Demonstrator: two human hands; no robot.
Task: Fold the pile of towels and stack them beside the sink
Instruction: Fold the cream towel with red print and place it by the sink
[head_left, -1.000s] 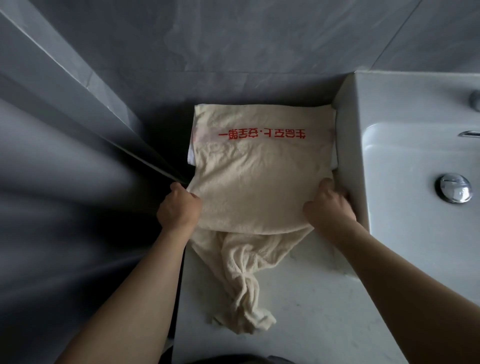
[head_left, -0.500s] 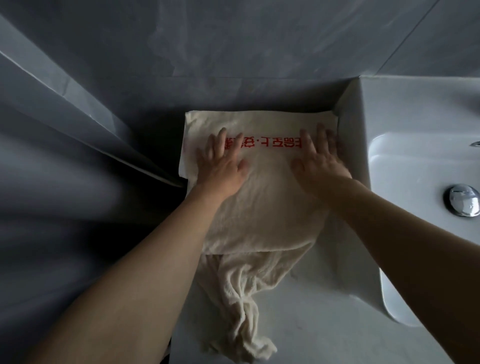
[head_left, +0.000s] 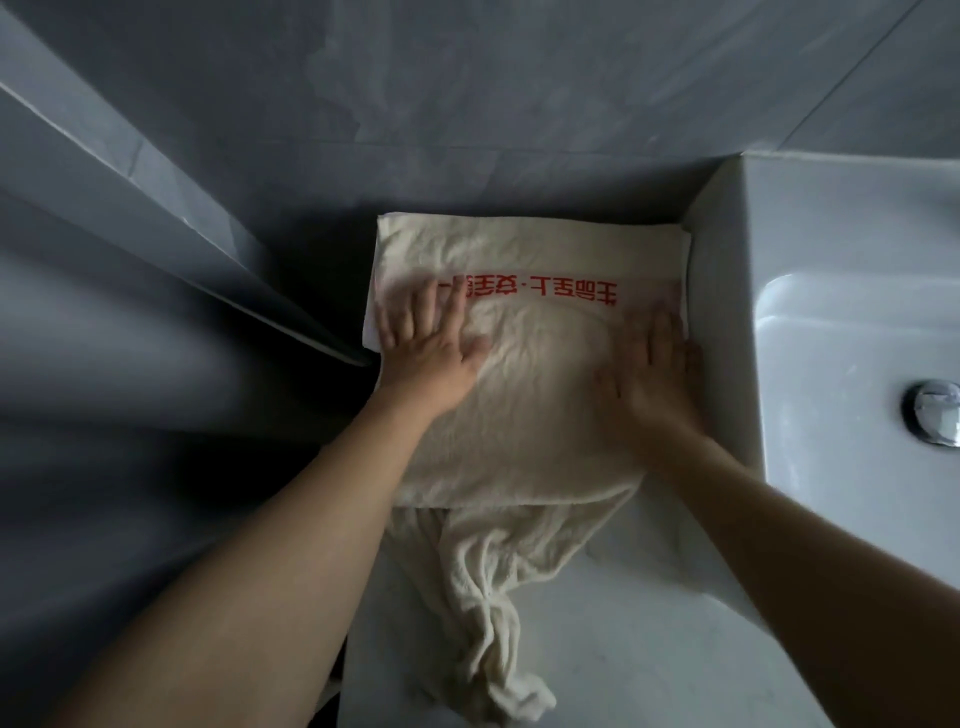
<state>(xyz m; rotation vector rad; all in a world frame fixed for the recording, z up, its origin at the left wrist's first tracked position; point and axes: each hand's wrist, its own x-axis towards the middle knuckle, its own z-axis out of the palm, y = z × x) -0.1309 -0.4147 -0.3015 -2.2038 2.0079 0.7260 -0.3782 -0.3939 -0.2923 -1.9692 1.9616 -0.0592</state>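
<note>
Hands slid outward; cream folded towel (head_left: 524, 384), red lettering, lies wrinkled.

A pale counter (head_left: 649, 649) carries a folded cream towel (head_left: 530, 415), a crumpled towel (head_left: 483, 597) and a white sink (head_left: 727, 364).

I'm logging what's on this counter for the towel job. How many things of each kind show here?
Folded towels: 1 on top; white edges hint at more beneath, number unclear
Unfolded towels: 1
Sinks: 1
Hands: 2, left, right
Total: 5
</note>
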